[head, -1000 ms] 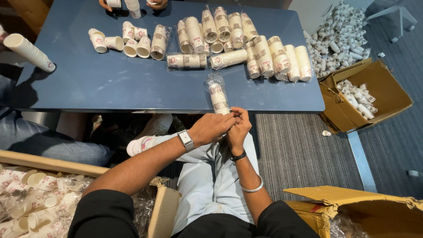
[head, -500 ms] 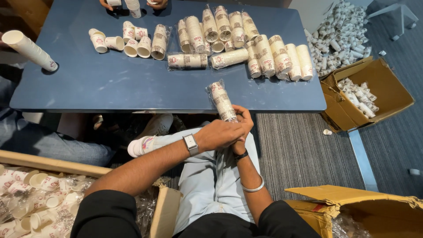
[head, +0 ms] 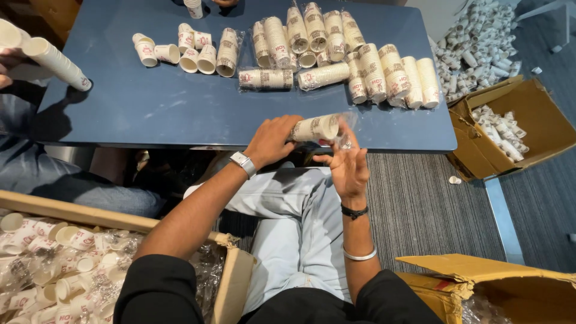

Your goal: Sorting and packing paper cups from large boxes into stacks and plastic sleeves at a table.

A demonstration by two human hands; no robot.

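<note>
My left hand (head: 271, 141) grips a short stack of white paper cups (head: 314, 128) in a clear plastic sleeve, held sideways over the near edge of the blue table (head: 180, 114). My right hand (head: 349, 168) is at the stack's right end, fingers apart, with its fingertips against the loose end of the plastic sleeve (head: 346, 133). There is a watch on my left wrist and bands on my right wrist. I sit with my knees under the table edge.
Several wrapped cup stacks (head: 336, 60) and loose cups (head: 180, 54) lie at the table's far side. Another person's hand (head: 9, 60) at the left holds a long cup stack (head: 57, 63). Cardboard boxes: cups inside (head: 516, 129), lower left (head: 60, 264), lower right (head: 510, 288). Cups are piled on the floor (head: 480, 42).
The wrapped stack has tipped from upright to lying sideways in my left hand. My right hand has come off the bundle's base and opened at its right end.
</note>
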